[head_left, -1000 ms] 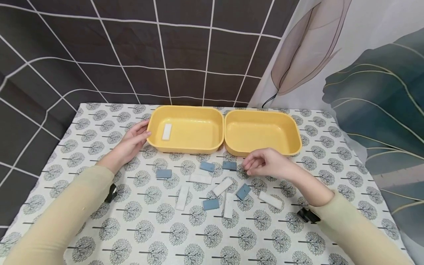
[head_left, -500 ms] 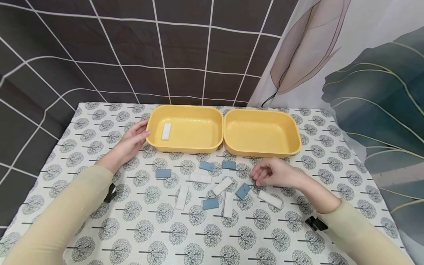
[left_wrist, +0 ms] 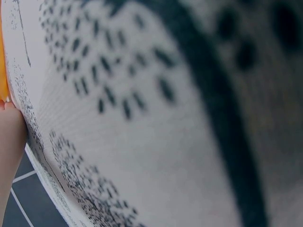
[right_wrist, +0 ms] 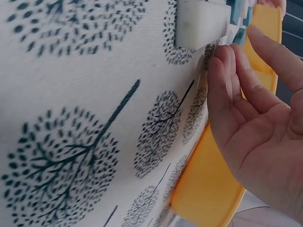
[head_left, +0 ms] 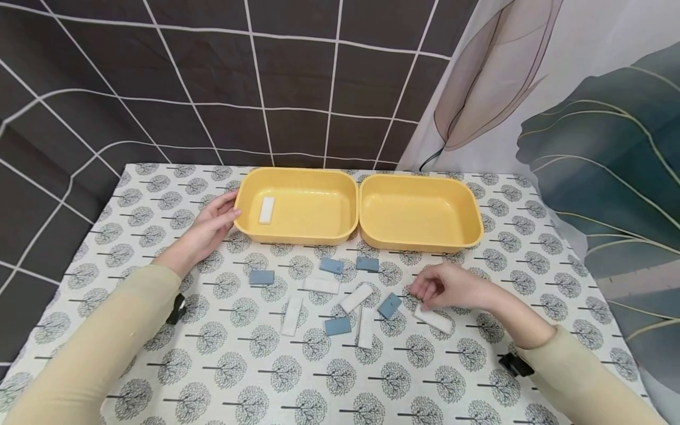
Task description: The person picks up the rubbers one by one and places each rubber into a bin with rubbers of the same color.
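In the head view, my left hand (head_left: 211, 229) holds the left rim of the left yellow tub (head_left: 297, 239), thumb over the edge and fingers along the outer wall. A white rectangular block (head_left: 267, 210) lies inside that tub. My right hand (head_left: 451, 288) is low over the cloth, its fingers loosely bent with nothing between them. Its thumb overlaps the near end of a white block (head_left: 435, 320). In the right wrist view this block (right_wrist: 201, 23) appears just beyond the fingertips (right_wrist: 216, 64). A blue block (head_left: 390, 306) lies left of the hand.
The right yellow tub (head_left: 419, 243) stands against the left one. Several more white blocks (head_left: 291, 316) and blue blocks (head_left: 262, 277) are scattered in front of the tubs on the tree-patterned cloth (head_left: 223, 366). A dark gridded curtain (head_left: 297, 71) hangs behind the table.
My right hand has moved away from the right tub's front, to the right and toward me, down to the rightmost white block. The left hand has stayed at its tub.
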`<state>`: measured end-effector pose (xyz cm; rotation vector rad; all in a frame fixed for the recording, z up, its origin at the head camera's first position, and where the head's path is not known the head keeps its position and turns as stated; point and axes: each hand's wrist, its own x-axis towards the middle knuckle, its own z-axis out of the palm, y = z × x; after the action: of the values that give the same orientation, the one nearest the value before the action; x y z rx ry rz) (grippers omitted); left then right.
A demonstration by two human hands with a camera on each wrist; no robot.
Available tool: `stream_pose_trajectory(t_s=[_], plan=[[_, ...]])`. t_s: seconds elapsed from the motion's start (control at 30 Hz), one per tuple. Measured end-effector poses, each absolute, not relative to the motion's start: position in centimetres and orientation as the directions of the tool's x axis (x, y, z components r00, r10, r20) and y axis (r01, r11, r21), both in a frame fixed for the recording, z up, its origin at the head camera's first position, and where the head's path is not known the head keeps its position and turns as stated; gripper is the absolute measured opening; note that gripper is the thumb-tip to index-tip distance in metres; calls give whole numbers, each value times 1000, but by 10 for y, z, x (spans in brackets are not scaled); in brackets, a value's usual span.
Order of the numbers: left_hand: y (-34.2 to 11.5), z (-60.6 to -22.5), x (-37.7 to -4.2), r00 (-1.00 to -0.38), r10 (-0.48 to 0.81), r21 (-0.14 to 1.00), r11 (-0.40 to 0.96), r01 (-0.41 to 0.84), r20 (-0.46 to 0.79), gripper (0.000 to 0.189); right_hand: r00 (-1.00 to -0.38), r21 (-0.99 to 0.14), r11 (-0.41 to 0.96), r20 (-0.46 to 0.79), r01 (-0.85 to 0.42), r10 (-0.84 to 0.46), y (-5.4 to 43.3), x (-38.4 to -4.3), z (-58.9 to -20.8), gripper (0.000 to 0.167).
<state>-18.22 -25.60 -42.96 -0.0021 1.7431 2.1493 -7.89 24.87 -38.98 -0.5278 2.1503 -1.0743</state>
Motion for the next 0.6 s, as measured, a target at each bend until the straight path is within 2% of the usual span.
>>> stream_pose_trajectory(t_s=[0.37,0.6], plan=[[-256,-430,-182,-932,282,949,-152,-275,-225,76,-709,-769,632,-391,-99,-586,258,-70,-397,30],[-256,-430,-182,-933,284,948,-164,-272,-219,76,-745,-728,666,-353,-163,-567,257,-60,-398,37]])
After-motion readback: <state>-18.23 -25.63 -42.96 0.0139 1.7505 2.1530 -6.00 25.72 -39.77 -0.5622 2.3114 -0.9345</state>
